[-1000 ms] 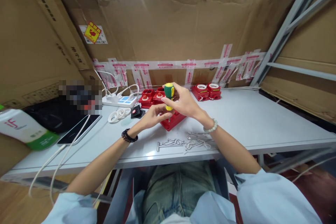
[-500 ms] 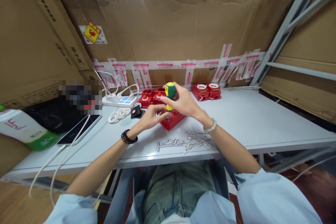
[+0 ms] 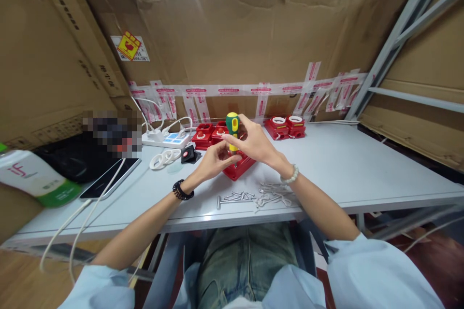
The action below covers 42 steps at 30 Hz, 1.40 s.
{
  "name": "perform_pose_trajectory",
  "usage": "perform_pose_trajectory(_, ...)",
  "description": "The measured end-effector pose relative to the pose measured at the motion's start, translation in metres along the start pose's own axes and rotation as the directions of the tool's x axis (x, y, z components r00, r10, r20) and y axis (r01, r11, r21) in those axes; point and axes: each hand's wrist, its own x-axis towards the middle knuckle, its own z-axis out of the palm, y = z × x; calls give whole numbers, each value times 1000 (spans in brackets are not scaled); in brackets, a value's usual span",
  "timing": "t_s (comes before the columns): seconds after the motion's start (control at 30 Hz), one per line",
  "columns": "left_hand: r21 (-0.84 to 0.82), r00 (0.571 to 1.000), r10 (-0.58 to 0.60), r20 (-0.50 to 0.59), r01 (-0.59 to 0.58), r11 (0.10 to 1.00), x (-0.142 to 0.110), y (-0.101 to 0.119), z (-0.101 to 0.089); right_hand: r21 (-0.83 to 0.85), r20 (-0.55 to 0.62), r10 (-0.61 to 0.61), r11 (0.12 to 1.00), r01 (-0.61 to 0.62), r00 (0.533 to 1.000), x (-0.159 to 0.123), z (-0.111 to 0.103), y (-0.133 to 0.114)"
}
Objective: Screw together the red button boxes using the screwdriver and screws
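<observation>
My right hand (image 3: 255, 144) grips a short screwdriver (image 3: 232, 128) with a green and yellow handle, held upright over a red plastic box (image 3: 242, 166) on the white table (image 3: 344, 164). Its tip points down into the box. My left hand (image 3: 213, 160) pinches at the low end of the screwdriver, right above the box's near corner; what its fingertips hold is too small to make out. A heap of long metal screws (image 3: 253, 196) lies just in front of the box, near the table's front edge.
More red boxes stand at the back: two (image 3: 207, 134) behind my hands, two with white rings (image 3: 286, 125) to the right. Left lie a white power strip (image 3: 166, 139), white rings (image 3: 165, 157), a black part (image 3: 188, 154), a tablet (image 3: 108, 178) and cables. Cardboard walls surround the table.
The screwdriver handle has turned slightly in my right hand and its fingers have shifted. My left hand stays at the tool's tip. The box has not moved.
</observation>
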Motion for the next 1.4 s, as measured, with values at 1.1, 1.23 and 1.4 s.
perform_pose_trajectory(1.1, 86, 999, 38, -37, -35, 996, 0, 5, 0, -92, -9, 56, 994, -57, 998, -2, -1, 1)
perform_pose_trajectory(1.23, 272, 987, 102, 123, -132, 953, -4, 14, -10, -68, -20, 53, 996, -54, 998, -2, -1, 2)
perform_pose_trajectory(1.4, 390, 948, 114, 298, -230, 892, -5, 17, -19, -84, -17, 52, 995, -54, 998, -2, -2, 3)
